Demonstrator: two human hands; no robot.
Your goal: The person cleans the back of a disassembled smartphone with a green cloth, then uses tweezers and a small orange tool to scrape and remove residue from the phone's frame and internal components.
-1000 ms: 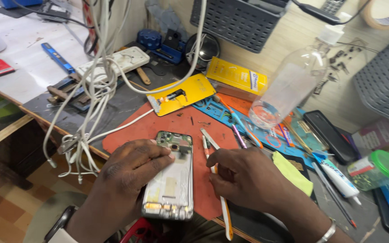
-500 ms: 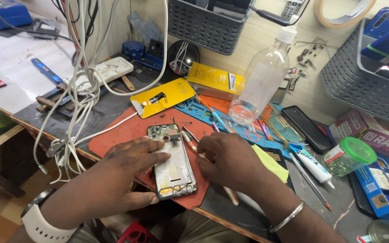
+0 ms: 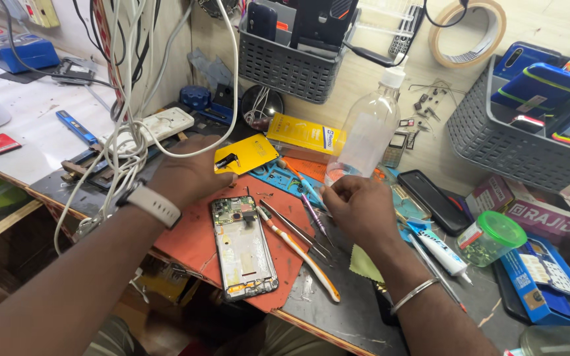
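An opened phone (image 3: 243, 248) with bare circuitry lies flat on a red work mat (image 3: 189, 240), and neither hand touches it. My left hand (image 3: 189, 175), with a white watch on its wrist, reaches past the phone. Its curled fingers rest at the corner of a yellow panel (image 3: 249, 153), by a small black part. My right hand (image 3: 357, 212) hovers right of the phone. Its fingertips are pinched together near the base of a clear plastic bottle (image 3: 367, 132), with nothing visible between them. An orange-and-white tool (image 3: 301, 256), tweezers (image 3: 293, 228) and a purple screwdriver (image 3: 314, 215) lie between hand and phone.
White cables (image 3: 123, 132) hang at the left over a power strip (image 3: 159, 125). Grey baskets (image 3: 288, 66) of phones line the wall. A green-lidded jar (image 3: 493, 237), a glue tube (image 3: 440, 254), a black phone (image 3: 438, 201) and blue boxes (image 3: 542, 277) crowd the right side.
Both hands have left the phone. My left hand moved up to the yellow panel, my right hand moved right toward the bottle, and the orange tool now lies on the mat.
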